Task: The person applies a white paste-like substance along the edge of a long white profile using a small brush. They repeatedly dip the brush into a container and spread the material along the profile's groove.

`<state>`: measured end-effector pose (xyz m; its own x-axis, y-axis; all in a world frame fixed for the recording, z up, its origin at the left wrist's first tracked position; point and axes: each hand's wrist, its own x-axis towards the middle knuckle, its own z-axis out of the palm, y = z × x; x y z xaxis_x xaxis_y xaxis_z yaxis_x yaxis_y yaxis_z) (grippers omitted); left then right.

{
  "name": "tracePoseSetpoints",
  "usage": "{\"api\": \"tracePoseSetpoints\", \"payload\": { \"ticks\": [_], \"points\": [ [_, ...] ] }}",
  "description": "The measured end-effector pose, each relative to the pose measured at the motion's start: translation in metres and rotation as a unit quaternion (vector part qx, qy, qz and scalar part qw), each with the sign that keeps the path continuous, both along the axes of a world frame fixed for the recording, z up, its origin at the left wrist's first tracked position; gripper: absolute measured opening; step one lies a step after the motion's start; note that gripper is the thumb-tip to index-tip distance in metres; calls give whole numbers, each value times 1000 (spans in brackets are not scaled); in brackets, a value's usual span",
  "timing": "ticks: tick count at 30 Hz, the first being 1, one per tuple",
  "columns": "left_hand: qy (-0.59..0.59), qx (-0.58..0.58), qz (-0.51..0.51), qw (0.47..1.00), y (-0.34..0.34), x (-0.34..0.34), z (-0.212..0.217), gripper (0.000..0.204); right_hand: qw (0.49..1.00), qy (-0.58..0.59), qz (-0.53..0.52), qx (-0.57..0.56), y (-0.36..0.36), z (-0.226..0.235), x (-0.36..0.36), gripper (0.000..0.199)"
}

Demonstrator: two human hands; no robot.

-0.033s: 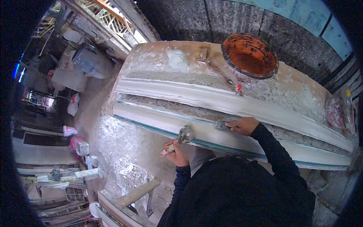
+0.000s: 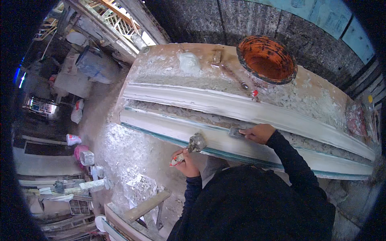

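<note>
My left hand (image 2: pixel 186 164) is closed round the pale, red-marked handle of a putty knife (image 2: pixel 196 142). Its wide blade, caked with grey plaster, hangs over the near edge of the front white moulding (image 2: pixel 169 123). My right hand (image 2: pixel 259 133) grips a small scraper (image 2: pixel 235 132), its grey blade lying at the inner edge of that moulding. Behind it, a second long white moulding (image 2: pixel 193 94) runs parallel, with rough grey residue in the gap between them. Teal strips line the front moulding's edges.
Both mouldings lie on a plaster-spattered wooden table (image 2: pixel 161 52). At its back stand an orange bucket (image 2: pixel 270 63) with a dark-stained rim, a white lump (image 2: pixel 189 63) and a small wooden block (image 2: pixel 216 57). White debris (image 2: pixel 124 144) covers the floor at left, near a wooden bench (image 2: pixel 146 206).
</note>
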<state>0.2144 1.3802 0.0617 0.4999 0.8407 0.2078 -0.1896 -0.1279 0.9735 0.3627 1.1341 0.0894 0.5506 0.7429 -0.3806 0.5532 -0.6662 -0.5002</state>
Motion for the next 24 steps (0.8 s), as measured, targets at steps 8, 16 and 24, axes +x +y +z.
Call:
{"api": "tracePoseSetpoints", "payload": {
  "ticks": [8, 16, 24],
  "points": [
    [28, 39, -54, 997, 78, 33, 8, 11, 1000, 5, -11, 4, 49, -7, 22, 34],
    [60, 30, -160, 985, 142, 59, 16, 10, 984, 52, -140, -94, -32, 4, -10, 34],
    [81, 51, -182, 979, 147, 62, 10, 12, 984, -41, -95, -145, 84, 1, 2, 33]
  ]
}}
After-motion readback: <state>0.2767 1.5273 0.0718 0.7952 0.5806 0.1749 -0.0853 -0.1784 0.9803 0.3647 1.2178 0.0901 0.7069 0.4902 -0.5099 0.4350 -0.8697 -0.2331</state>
